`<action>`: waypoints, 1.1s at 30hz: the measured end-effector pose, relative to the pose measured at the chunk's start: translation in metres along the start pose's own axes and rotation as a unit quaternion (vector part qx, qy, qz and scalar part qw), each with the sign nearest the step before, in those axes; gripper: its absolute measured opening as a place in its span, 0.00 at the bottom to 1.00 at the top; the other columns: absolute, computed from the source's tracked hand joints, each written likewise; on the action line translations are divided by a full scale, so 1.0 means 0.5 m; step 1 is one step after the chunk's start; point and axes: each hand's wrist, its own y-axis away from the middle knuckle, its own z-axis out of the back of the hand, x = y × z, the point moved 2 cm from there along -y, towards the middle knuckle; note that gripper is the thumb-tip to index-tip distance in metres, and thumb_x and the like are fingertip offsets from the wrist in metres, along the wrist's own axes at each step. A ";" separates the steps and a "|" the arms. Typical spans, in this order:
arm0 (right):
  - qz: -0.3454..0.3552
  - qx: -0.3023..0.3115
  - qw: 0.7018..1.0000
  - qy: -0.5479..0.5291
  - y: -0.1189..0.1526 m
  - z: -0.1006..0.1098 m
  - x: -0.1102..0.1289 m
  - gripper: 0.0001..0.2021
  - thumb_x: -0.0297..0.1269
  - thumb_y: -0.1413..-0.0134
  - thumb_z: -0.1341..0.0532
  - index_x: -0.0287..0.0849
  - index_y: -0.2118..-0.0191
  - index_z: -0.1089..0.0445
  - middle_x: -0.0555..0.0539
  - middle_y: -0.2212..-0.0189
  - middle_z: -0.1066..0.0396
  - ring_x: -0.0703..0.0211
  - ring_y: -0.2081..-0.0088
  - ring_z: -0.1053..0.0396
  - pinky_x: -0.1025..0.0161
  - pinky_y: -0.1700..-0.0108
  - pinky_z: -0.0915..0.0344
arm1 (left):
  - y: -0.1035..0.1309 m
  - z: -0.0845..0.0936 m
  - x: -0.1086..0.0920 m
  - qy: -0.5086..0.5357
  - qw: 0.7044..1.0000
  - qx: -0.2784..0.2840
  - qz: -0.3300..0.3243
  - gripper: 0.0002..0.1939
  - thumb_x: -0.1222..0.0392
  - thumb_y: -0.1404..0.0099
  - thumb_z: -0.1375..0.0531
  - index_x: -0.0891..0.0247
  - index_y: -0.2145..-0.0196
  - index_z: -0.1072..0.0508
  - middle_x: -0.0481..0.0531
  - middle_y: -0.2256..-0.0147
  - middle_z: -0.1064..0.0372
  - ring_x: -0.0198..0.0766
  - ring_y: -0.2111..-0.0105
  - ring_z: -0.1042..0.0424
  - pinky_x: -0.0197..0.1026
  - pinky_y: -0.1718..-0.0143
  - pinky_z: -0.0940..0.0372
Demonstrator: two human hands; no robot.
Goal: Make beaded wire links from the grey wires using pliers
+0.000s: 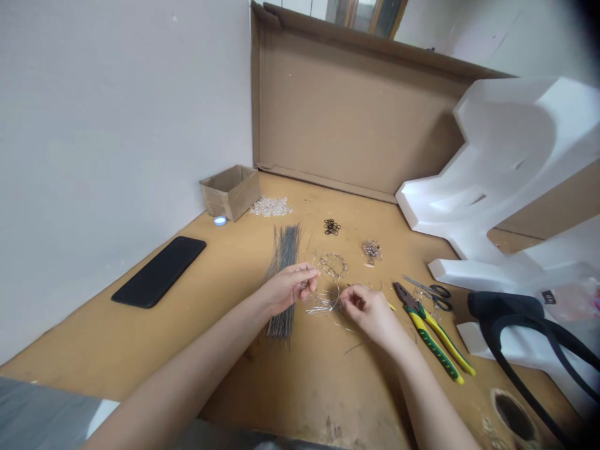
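My left hand (294,287) is closed in a pinch above a bundle of thin grey wires (287,250) on the table. A thin curved wire (338,292) arcs between my two hands, its ends at the fingertips. My right hand (370,310) pinches at the right end of this wire, thumb and forefinger together. Below and between the hands lie short loose wire pieces (321,304). Just beyond them rests a wire ring with small bits on it (332,265). The fingers partly hide the wire's ends.
To the right lie yellow-green pliers (434,340) and scissors (434,292). Farther back are black rings (332,227), small metal pieces (372,249), clear beads (272,206) and a cardboard box (232,192). A black phone (160,272) lies left; white foam (506,156) stands right.
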 end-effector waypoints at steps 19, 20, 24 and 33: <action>-0.076 -0.080 0.989 -0.093 0.000 0.019 -0.045 0.05 0.35 0.52 0.44 0.40 0.70 0.33 0.50 0.76 0.32 0.63 0.74 0.35 0.68 0.71 0.39 | 0.006 -0.014 0.001 -0.012 0.999 0.047 -0.003 0.08 0.58 0.43 0.42 0.67 0.72 0.34 0.46 0.79 0.36 0.23 0.85 0.42 0.29 0.83 0.47; -0.067 -0.084 0.990 -0.091 0.000 0.019 -0.039 0.06 0.35 0.52 0.44 0.40 0.70 0.33 0.49 0.76 0.32 0.63 0.74 0.35 0.68 0.71 0.39 | 0.006 -0.015 0.001 -0.014 0.999 0.044 -0.004 0.08 0.58 0.43 0.42 0.67 0.72 0.34 0.47 0.77 0.35 0.23 0.85 0.41 0.29 0.82 0.46; -0.058 -0.094 0.991 -0.081 -0.004 0.018 -0.025 0.07 0.37 0.52 0.44 0.39 0.71 0.32 0.48 0.76 0.32 0.63 0.75 0.35 0.67 0.71 0.39 | 0.005 -0.020 0.011 -0.012 0.999 0.031 0.020 0.10 0.57 0.44 0.40 0.67 0.71 0.34 0.56 0.59 0.32 0.27 0.78 0.32 0.30 0.80 0.42; -0.047 -0.092 0.992 -0.076 -0.002 0.015 -0.026 0.07 0.37 0.50 0.45 0.39 0.70 0.33 0.48 0.76 0.32 0.62 0.74 0.35 0.66 0.71 0.38 | 0.000 -0.033 0.039 0.033 0.996 0.068 0.038 0.13 0.56 0.45 0.39 0.67 0.72 0.37 0.65 0.54 0.34 0.45 0.58 0.30 0.42 0.62 0.36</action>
